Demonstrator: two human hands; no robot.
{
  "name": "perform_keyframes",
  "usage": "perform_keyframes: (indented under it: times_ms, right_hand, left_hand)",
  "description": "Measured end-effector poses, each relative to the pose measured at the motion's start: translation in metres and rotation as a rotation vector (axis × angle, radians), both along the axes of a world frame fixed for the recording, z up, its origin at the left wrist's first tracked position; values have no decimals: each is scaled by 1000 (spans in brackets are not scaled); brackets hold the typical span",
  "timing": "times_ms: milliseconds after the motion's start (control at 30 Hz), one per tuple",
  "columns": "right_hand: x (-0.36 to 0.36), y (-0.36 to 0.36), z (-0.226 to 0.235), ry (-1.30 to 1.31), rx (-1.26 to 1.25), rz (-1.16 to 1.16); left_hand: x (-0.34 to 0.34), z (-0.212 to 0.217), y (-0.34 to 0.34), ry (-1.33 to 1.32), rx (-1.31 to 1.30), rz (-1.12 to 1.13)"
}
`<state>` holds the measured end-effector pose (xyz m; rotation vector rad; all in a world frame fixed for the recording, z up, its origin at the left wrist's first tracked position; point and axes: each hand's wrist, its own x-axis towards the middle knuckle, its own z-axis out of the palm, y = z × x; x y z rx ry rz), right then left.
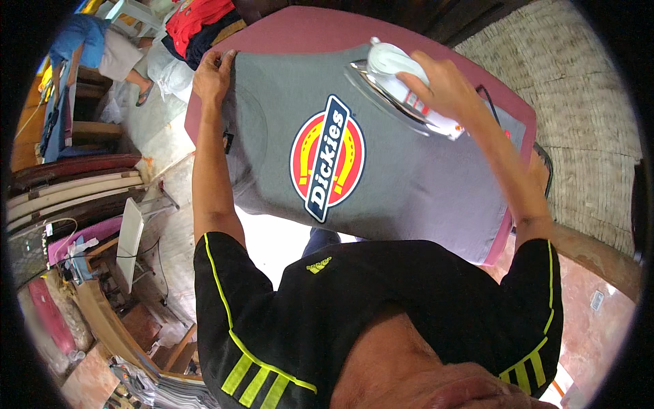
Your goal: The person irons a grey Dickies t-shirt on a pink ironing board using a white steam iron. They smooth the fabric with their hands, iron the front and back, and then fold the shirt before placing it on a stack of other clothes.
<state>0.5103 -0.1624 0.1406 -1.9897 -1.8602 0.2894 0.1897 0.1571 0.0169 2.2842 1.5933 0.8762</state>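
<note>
A grey T-shirt (266, 184) with a large red, yellow and dark blue print lies spread over a maroon ironing board (327, 27). My right hand (439, 85) is wrapped round the handle of a white clothes iron (388, 60). The iron is over the far right part of the shirt, beyond the print. Whether its soleplate lies flat on the cloth or is slightly raised, I cannot tell. At the shirt's far left corner, my left hand (214, 76) pinches the edge of the cloth between thumb and fingers.
Folded red and dark clothes (197, 24) are piled beyond the board on the left, beside white plastic bags (170, 71). Another person (112, 51) is at the upper left. A small white folding table (129, 242) stands at left. A woven wall (558, 88) rises behind the board at right.
</note>
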Motion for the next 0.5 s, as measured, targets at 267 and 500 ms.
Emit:
perform_keyframes:
  times_ms: [267,500]
  right_hand:
    - [-7,9,20,-45,-93,34]
    - [-12,20,5,7,-65,41]
  left_hand:
    - [3,-6,-1,-31,109,9]
    - [2,6,-8,16,23,-26]
